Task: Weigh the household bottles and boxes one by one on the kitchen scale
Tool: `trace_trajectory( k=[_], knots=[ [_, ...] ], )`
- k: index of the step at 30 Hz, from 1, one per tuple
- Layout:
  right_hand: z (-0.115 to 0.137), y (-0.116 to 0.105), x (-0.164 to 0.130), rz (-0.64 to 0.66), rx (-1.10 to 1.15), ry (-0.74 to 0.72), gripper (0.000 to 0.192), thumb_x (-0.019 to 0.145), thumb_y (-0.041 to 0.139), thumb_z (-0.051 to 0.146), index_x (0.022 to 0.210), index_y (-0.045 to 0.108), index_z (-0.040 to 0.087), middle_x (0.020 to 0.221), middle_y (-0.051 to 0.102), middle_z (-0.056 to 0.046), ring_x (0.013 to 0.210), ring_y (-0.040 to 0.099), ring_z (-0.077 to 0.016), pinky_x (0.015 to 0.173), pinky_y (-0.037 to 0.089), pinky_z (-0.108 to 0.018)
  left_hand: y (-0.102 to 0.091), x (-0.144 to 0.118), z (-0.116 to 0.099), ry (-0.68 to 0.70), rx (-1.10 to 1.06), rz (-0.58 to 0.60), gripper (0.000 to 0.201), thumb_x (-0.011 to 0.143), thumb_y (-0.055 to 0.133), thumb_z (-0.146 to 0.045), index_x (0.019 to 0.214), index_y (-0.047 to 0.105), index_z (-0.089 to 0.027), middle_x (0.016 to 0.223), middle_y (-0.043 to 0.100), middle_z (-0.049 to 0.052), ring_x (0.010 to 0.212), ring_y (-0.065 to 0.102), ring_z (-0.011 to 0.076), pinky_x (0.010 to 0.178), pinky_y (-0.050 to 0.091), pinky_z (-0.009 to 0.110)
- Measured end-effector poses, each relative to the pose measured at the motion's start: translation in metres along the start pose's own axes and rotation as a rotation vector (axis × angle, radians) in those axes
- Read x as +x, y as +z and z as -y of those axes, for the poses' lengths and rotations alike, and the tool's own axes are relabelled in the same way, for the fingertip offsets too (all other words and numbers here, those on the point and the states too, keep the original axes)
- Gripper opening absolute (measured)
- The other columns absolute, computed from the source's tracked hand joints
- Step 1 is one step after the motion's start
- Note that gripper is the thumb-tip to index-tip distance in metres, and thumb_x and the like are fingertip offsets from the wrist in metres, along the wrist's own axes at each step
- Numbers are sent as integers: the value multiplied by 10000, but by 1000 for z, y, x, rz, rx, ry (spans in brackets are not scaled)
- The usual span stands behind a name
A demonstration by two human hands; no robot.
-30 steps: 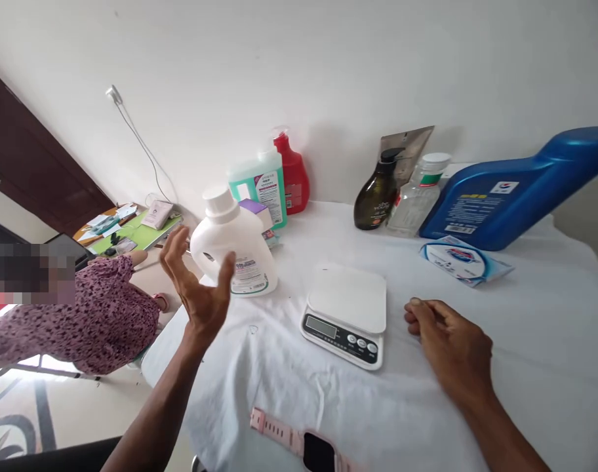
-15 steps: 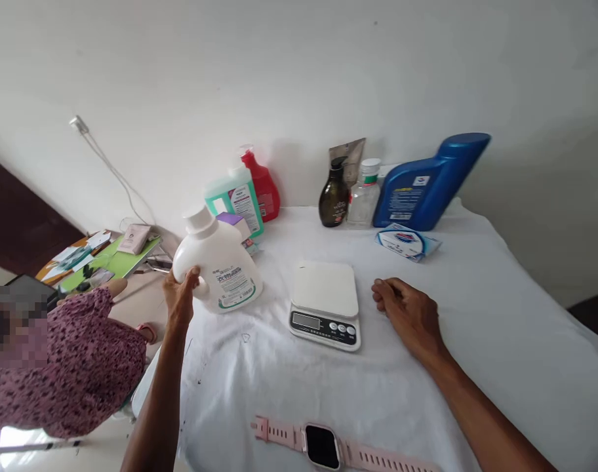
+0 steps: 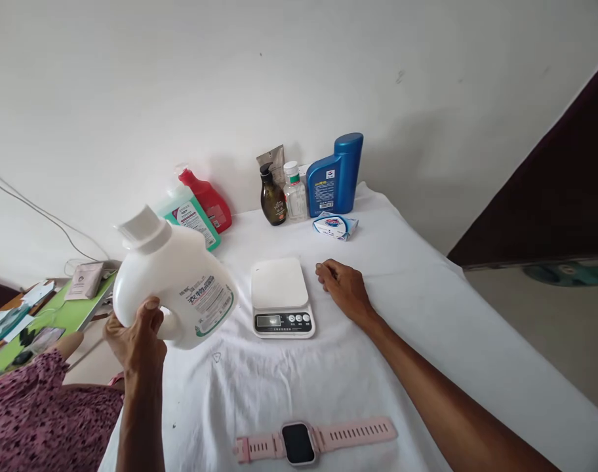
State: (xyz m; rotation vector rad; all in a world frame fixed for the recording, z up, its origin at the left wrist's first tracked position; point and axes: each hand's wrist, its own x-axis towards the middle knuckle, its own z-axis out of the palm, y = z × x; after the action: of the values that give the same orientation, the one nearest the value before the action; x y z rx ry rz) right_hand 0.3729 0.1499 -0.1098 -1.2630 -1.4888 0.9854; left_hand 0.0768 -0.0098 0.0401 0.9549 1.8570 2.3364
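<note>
Head view: nearest me, in front of the scale point(image 3: 282, 296), a pink watch point(image 3: 299, 442) lies flat on the white cloth of the counter point(image 3: 427, 314). Left of the scale, my left hand point(image 3: 136, 337) holds the white detergent jug point(image 3: 174, 285) up off the counter, tilted with its cap toward the upper left. My left grip is clamped around the moulded handle at the jug's lower side, fingers wrapped through the loop. I judge the jug heavy if full, with liquid that will slosh and shift the weight; its plastic wall is smooth and a little yielding, so the handle is the sure place to hold, with a palm under the base if it sags. Just right of the scale, my right hand point(image 3: 343, 288) rests on the cloth with fingers loosely curled, holding nothing. Beyond the scale, a small blue-and-white packet point(image 3: 335, 225) lies near the wall, and behind it stand a blue bottle point(image 3: 334, 176), a clear bottle point(image 3: 294, 191) and a dark pump bottle point(image 3: 272, 196). Behind the scale to the left sit a teal bottle point(image 3: 191, 213) and a red bottle point(image 3: 208, 196).
</note>
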Motion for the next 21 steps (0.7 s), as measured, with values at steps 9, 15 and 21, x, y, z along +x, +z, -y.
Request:
trace_trajectory(
  k=[9, 15, 21],
  knots=[
    [2, -2, 0, -4, 2, 25, 391, 945, 521, 561, 721, 571, 244, 656, 640, -17, 615, 626, -195, 623, 470, -307, 88, -9, -7, -42, -197, 290, 578, 552, 894, -440, 504, 360, -226, 441, 236, -111, 408, 231, 34, 375, 261, 214],
    [4, -4, 0, 9, -2, 36, 391, 973, 517, 527, 699, 524, 248, 647, 622, -5, 598, 593, -181, 626, 449, -307, 124, -20, 8, -58, -149, 408, 542, 584, 873, -494, 570, 395, -239, 465, 246, -110, 413, 257, 44, 389, 260, 230],
    [0, -3, 3, 4, -3, 34, 398, 977, 512, 536, 707, 537, 244, 680, 644, -13, 600, 579, -173, 618, 455, -306, 139, -22, 20, -69, -166, 429, 539, 594, 890, -507, 572, 429, -229, 459, 290, -105, 404, 284, 46, 400, 275, 233]
  ],
)
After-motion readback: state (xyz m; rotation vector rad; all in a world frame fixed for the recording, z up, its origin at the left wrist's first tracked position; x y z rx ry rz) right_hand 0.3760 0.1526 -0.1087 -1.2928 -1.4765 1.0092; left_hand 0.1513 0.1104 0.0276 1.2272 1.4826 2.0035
